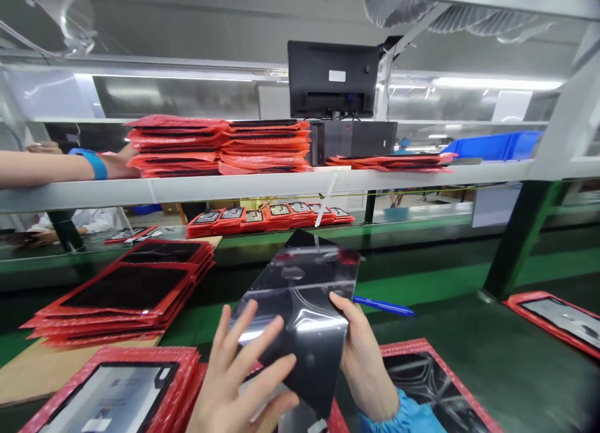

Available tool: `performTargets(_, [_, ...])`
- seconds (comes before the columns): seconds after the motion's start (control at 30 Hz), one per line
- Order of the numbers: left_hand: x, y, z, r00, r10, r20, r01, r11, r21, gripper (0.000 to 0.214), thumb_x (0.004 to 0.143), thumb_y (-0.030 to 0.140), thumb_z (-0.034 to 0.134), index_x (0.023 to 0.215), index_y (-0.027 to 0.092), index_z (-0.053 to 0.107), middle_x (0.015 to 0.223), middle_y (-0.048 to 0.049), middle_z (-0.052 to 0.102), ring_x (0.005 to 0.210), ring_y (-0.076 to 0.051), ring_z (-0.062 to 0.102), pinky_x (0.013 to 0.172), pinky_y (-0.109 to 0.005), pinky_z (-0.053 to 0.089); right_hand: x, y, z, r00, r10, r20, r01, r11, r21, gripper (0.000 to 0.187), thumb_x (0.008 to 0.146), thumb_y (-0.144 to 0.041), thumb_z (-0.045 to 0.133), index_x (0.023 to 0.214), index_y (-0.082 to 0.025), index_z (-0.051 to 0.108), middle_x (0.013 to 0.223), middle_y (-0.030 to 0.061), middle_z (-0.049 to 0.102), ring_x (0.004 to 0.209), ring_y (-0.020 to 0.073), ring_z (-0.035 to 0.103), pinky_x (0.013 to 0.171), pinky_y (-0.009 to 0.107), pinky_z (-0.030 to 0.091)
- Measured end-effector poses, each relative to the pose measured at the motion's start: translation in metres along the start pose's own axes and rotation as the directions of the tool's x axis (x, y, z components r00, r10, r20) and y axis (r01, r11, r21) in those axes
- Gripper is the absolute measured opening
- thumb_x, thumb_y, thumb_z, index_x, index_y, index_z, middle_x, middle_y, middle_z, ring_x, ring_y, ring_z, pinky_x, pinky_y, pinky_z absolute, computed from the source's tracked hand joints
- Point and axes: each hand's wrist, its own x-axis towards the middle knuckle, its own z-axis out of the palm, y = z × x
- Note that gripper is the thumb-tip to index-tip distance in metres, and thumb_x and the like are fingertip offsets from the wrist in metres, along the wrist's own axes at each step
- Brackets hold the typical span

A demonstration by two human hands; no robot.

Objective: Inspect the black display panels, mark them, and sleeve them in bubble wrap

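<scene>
A glossy black display panel [304,295] with a shiny film on its face is held upright and tilted in front of me. My right hand [363,358] grips its right edge, thumb on the front. With fingers spread, my left hand [239,370] lies flat against the lower left of the panel's face. Under my hands lie red bubble-wrap sleeves holding panels [422,383]. A blue pen [384,306] lies on the green mat just right of the panel.
Stacks of red-sleeved panels sit at left [126,295], lower left [112,389], on the shelf [220,145] and far right [557,320]. A monitor [332,77] and blue bin [497,144] stand above. Another person's arm with a blue wristband [70,167] reaches onto the shelf.
</scene>
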Motion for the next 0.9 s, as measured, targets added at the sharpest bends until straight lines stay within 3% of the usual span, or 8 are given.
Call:
performTargets(0.1, [0.000,0.001,0.009,0.988,0.104,0.115,-0.098,0.993,-0.058,0.042,0.078,0.039,0.068,0.118,0.031,0.063,0.117,-0.0031,0.070,0.126,-0.028,0.051,0.116,-0.052,0.010,-0.006,0.002,-0.002,0.996,-0.089,-0.009,0.089,0.995,0.039,0.023,0.062,-0.023,0.084,0.080,-0.019,0.071,0.085,0.0006,0.078,0.085,0.0241,0.073,0.079,0.035,0.058])
performTargets(0.17, [0.003,0.007,0.018,0.985,-0.168,-0.033,0.165,0.982,-0.088,0.045,0.079,0.049,0.062,0.123,0.038,0.059,0.139,0.0005,0.055,0.135,-0.030,0.039,0.116,-0.053,0.007,-0.010,0.008,-0.006,0.992,-0.129,0.010,0.128,0.989,0.068,0.029,0.066,-0.024,0.083,0.092,-0.021,0.070,0.093,0.0009,0.078,0.091,0.0241,0.072,0.085,0.038,0.056])
performTargets(0.2, [0.005,0.009,0.022,0.908,-0.389,-0.157,0.366,0.917,-0.156,0.049,0.079,0.049,0.062,0.128,0.044,0.053,0.150,0.0043,0.039,0.141,-0.030,0.028,0.116,-0.053,0.007,-0.012,0.012,-0.009,0.991,-0.135,0.028,0.132,0.987,0.087,0.033,0.068,-0.026,0.082,0.097,-0.022,0.069,0.095,0.0016,0.078,0.094,0.0245,0.071,0.088,0.039,0.055])
performTargets(0.3, [0.016,0.010,0.030,0.425,-0.893,-0.148,0.675,0.421,-0.606,0.074,0.080,0.040,0.063,0.142,0.049,0.025,0.159,0.0055,0.016,0.143,-0.030,0.020,0.113,-0.053,0.019,-0.018,0.031,-0.019,0.988,-0.108,0.106,0.094,0.987,0.130,0.039,0.069,-0.030,0.082,0.105,-0.024,0.068,0.100,0.0037,0.077,0.101,0.0256,0.068,0.094,0.044,0.051])
performTargets(0.4, [0.024,0.002,0.027,0.223,-0.951,0.214,0.581,-0.047,-0.813,0.079,0.076,0.035,0.067,0.144,0.042,0.028,0.139,-0.0052,0.053,0.126,-0.029,0.051,0.107,-0.048,0.036,-0.018,0.042,-0.028,0.974,-0.069,0.216,0.031,0.984,0.175,0.040,0.065,-0.035,0.084,0.101,-0.026,0.070,0.106,0.0037,0.075,0.106,0.0262,0.066,0.098,0.045,0.047])
performTargets(0.53, [0.020,-0.013,0.011,0.151,-0.968,0.199,0.559,-0.083,-0.825,0.067,0.069,0.030,0.075,0.131,0.039,0.050,0.121,0.0023,0.067,0.123,-0.021,0.054,0.109,-0.032,0.034,-0.003,0.024,-0.033,0.924,0.012,0.382,-0.118,0.960,0.254,0.062,0.054,-0.071,0.074,0.094,-0.023,0.074,0.100,0.0073,0.077,0.102,0.0299,0.067,0.097,0.047,0.048])
performTargets(0.67, [0.005,-0.032,-0.005,0.121,-0.981,0.150,0.630,-0.041,-0.776,0.063,0.066,0.028,0.076,0.126,0.034,0.057,0.131,0.0039,0.061,0.134,-0.024,0.041,0.114,-0.034,0.023,0.008,0.000,-0.032,0.929,0.097,0.358,-0.191,0.953,0.236,0.052,0.069,-0.070,0.063,0.087,-0.022,0.075,0.083,0.0021,0.079,0.087,0.0231,0.072,0.092,0.038,0.052])
performTargets(0.9, [-0.009,-0.067,-0.016,0.195,-0.928,0.316,0.727,-0.080,-0.682,0.059,0.074,0.033,0.071,0.130,0.029,0.053,0.142,-0.0016,0.052,0.138,-0.022,0.034,0.115,-0.032,0.022,-0.016,0.009,-0.035,0.879,0.352,0.322,-0.372,0.928,-0.002,0.046,0.071,-0.058,0.071,0.088,-0.015,0.075,0.077,0.0067,0.078,0.084,0.0277,0.073,0.077,0.040,0.057])
